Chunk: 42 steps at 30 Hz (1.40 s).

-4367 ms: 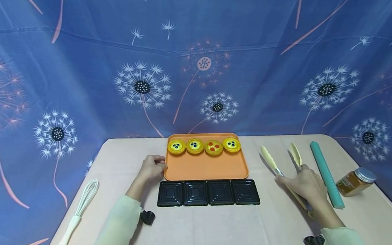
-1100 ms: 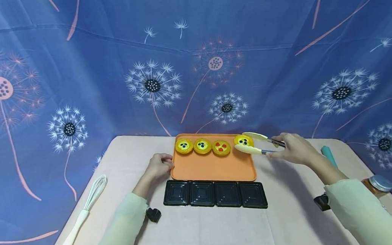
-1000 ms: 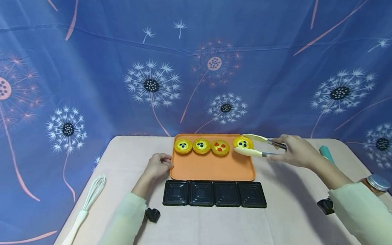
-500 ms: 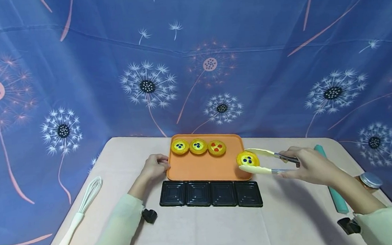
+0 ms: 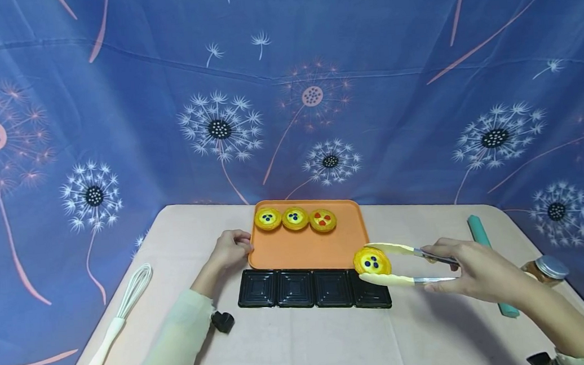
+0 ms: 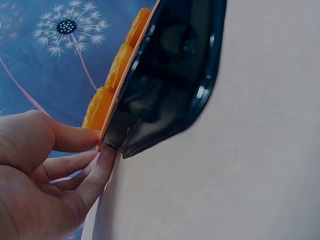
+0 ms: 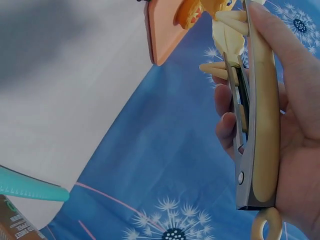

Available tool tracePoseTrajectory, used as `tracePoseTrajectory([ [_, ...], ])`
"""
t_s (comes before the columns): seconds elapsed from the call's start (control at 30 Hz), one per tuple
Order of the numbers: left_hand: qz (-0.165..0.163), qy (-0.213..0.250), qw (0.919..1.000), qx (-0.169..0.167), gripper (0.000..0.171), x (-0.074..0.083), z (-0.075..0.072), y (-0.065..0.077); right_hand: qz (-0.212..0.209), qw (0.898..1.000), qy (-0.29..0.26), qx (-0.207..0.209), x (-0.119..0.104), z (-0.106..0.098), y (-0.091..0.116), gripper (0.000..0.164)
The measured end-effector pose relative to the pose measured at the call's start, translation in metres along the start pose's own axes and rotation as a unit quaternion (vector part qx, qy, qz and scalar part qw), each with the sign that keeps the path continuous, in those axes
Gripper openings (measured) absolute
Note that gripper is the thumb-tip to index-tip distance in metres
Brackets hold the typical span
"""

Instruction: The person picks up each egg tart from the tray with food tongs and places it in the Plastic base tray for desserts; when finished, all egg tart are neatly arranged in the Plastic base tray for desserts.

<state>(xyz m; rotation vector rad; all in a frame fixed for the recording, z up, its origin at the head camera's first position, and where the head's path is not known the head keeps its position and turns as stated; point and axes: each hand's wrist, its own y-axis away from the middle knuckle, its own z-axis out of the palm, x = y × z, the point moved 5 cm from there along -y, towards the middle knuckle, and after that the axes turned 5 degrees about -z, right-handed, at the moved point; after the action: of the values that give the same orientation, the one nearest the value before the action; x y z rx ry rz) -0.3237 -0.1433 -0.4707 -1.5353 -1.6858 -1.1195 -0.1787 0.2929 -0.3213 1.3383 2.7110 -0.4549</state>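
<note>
My right hand (image 5: 476, 266) grips a pair of cream-tipped tongs (image 7: 265, 115). Between the tong tips is an egg tart (image 5: 372, 261) with blue dots, over the rightmost square of a black four-part tray (image 5: 295, 288). With thumb and fingers my left hand (image 5: 229, 249) pinches the left edge of the orange tray (image 5: 307, 252); the left wrist view shows the hand (image 6: 55, 170) at that edge. Along the back of the orange tray lie three more tarts: two blue-dotted ones, the left tart (image 5: 267, 219) and middle tart (image 5: 295, 218), and a red-dotted tart (image 5: 323, 220).
A white whisk (image 5: 116, 325) lies at the table's left side. On the right are a teal stick (image 5: 480, 231), partly behind my right arm, and a jar with a silver lid (image 5: 551, 268). A dandelion-print blue cloth (image 5: 394, 113) hangs behind the table.
My right hand took up the tongs, gripped the rightmost tart and lifted it off the orange tray, bringing it forward over the black tray. My left hand stays at the orange tray's edge.
</note>
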Motion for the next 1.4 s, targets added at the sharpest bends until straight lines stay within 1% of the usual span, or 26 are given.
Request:
tracePoseTrajectory([
  [0.13,-0.001,0.002,1.0000,0.001,0.028,-0.001,0.000,0.000,-0.005,1.000,0.000,-0.003,-0.001,0.003,0.003,0.059],
  [0.33,0.000,-0.006,1.0000,0.001,0.030,-0.002,0.000,-0.001,0.009,1.000,-0.022,-0.019,0.004,0.018,0.009,0.058],
  [0.47,0.004,-0.005,1.0000,-0.001,0.030,-0.002,0.000,-0.004,0.010,1.000,-0.025,-0.012,0.008,0.027,0.012,0.058],
  [0.6,0.000,-0.003,1.0000,-0.002,0.029,-0.001,0.001,-0.005,0.010,1.000,-0.024,-0.006,0.010,0.033,0.014,0.058],
  [0.83,0.003,0.001,1.0000,-0.003,0.028,0.000,0.002,-0.005,0.016,0.999,-0.029,-0.016,0.013,0.039,0.017,0.058],
  [1.0,-0.005,0.006,1.0000,-0.005,0.029,-0.001,0.001,-0.004,0.020,0.999,-0.034,-0.021,0.015,0.043,0.018,0.060],
  [1.13,-0.011,0.006,0.9999,-0.008,0.029,-0.002,0.000,-0.004,0.016,0.999,-0.032,-0.009,0.015,0.044,0.018,0.059],
  [1.27,-0.010,0.007,0.9999,-0.008,0.028,-0.003,0.000,-0.003,0.013,0.999,-0.031,-0.001,0.015,0.045,0.019,0.058],
  [1.4,-0.005,0.007,0.9999,-0.006,0.028,-0.002,-0.001,-0.003,0.018,0.999,-0.030,0.001,0.015,0.044,0.019,0.063],
])
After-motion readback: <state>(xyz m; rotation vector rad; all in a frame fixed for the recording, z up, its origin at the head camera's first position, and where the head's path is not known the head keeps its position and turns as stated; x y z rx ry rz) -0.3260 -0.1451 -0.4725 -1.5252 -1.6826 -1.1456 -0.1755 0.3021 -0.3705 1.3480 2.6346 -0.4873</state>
